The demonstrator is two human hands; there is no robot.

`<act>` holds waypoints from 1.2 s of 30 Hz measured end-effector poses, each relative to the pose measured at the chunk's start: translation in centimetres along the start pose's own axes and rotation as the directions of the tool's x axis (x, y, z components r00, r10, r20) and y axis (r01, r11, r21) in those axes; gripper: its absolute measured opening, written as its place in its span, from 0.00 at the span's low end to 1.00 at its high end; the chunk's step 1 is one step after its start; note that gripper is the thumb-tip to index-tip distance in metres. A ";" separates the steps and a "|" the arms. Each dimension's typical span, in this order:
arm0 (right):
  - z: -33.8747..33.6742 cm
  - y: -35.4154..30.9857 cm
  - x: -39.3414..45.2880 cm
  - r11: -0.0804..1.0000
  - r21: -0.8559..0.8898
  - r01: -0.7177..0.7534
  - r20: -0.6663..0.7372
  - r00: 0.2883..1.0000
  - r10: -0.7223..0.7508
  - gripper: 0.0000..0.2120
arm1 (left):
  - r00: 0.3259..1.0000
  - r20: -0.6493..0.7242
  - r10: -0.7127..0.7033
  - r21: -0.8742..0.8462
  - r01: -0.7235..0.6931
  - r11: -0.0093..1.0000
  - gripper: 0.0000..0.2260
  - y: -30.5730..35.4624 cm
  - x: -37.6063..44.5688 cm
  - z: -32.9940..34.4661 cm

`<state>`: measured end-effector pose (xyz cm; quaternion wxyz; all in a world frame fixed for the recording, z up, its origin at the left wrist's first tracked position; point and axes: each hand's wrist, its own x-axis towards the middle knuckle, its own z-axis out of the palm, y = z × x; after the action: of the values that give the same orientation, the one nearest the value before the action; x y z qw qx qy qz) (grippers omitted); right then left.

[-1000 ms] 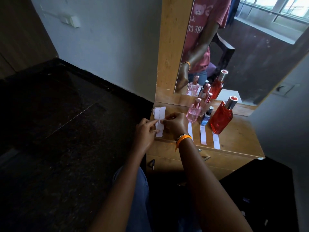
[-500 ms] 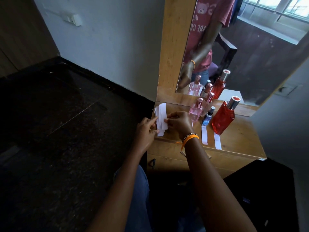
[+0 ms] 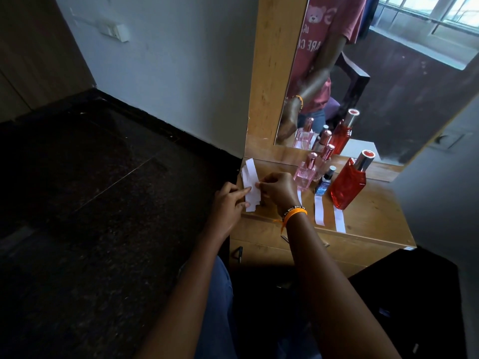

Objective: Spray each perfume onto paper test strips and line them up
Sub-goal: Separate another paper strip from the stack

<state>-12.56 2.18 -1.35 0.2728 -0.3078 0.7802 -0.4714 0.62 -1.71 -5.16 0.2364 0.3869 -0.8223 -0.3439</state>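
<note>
Strip stack [image 3: 251,184]: pinched in left grip [image 3: 231,203] and right grip [image 3: 277,190], likely to peel one off for spraying.

From my feed, the desk [image 3: 368,216] reads as light wood with a smooth, slightly satin finish. The stack of test strips [image 3: 251,181] is matt white paper, as are the two laid strips [image 3: 319,209]. The red bottle [image 3: 348,186] looks like glossy clear glass or plastic, I can't tell which, with a shiny metallic cap. The pink bottle [image 3: 305,174] is glossy too. The orange wristband [image 3: 294,214] looks rubbery and matt. The floor [image 3: 90,203] is dark speckled stone.
</note>
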 end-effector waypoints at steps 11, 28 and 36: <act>0.4 -0.5 -0.6 0.992 0.125 0.007 -0.009 1.000 -0.006 0.05 | 0.999 0.030 -0.024 -0.014 0.024 1.000 0.22 1.0 -0.4 -0.7; -3.0 -1.0 -6.0 0.945 0.320 0.061 0.073 0.993 -0.089 0.05 | 0.972 -0.223 -0.072 -0.320 -0.003 0.947 0.09 6.1 0.3 -0.6; -9.2 -3.1 -5.8 0.909 -0.287 0.303 -0.222 0.902 -0.371 0.05 | 0.984 -0.037 -0.175 -0.404 0.146 0.903 0.04 8.5 0.5 1.2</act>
<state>-14.60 10.55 5.97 0.0369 -0.4027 0.7968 -0.4490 -4.52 2.30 0.47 0.3108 0.4092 -0.6911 -0.5084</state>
